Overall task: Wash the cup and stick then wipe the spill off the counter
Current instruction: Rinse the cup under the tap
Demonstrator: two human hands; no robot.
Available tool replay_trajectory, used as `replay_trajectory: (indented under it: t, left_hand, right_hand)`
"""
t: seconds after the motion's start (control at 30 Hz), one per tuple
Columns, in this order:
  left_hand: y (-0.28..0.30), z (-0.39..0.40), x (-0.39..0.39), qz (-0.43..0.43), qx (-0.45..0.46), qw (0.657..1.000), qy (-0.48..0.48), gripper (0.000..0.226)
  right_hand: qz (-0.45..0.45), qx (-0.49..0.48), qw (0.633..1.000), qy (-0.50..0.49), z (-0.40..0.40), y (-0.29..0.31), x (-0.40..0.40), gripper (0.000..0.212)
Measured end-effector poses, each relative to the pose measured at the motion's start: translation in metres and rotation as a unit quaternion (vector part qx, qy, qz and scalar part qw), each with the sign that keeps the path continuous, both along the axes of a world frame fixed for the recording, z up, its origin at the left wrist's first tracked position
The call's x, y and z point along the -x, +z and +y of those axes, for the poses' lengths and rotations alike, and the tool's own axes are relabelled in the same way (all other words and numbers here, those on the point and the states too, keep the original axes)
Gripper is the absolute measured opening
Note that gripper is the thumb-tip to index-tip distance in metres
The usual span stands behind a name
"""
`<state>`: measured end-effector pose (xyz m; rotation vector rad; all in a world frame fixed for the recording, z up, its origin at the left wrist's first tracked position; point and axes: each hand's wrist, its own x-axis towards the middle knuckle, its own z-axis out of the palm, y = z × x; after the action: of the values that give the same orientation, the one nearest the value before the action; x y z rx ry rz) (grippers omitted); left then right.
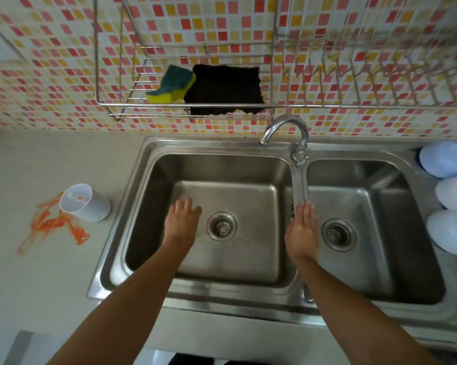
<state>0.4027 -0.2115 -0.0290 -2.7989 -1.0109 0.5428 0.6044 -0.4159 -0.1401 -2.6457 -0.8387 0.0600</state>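
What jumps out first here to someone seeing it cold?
The orange spill smeared on the counter left of the sink, with a white cup lying tipped at its edge. Then two empty hands, left hand and right hand, held open over the steel double sink.

Person, upper limbs only: two bare forearms entering from 6 o'clock, no sleeves visible to the frame edge. Left hand [183, 223] and right hand [302, 233]: no rings, watch, bracelets or gloves; nails short and unpainted where visible. No other clothing clearly in view.
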Motion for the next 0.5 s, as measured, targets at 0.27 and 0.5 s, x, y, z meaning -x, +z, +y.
replay_trajectory:
  t: [0.27, 0.5]
  left_hand:
    - [0.020, 0.008, 0.058, -0.303, 0.203, 0.914, 0.179, 0.084]
    - [0.035, 0.004, 0.133, -0.452, 0.179, 0.847, 0.216, 0.073]
  right_hand:
    - [-0.025, -0.058, 0.997, 0.033, -0.004, 0.007, 0.000, 0.054]
    - [-0.022, -0.104, 0.993, 0.058, 0.006, 0.025, 0.038, 0.048]
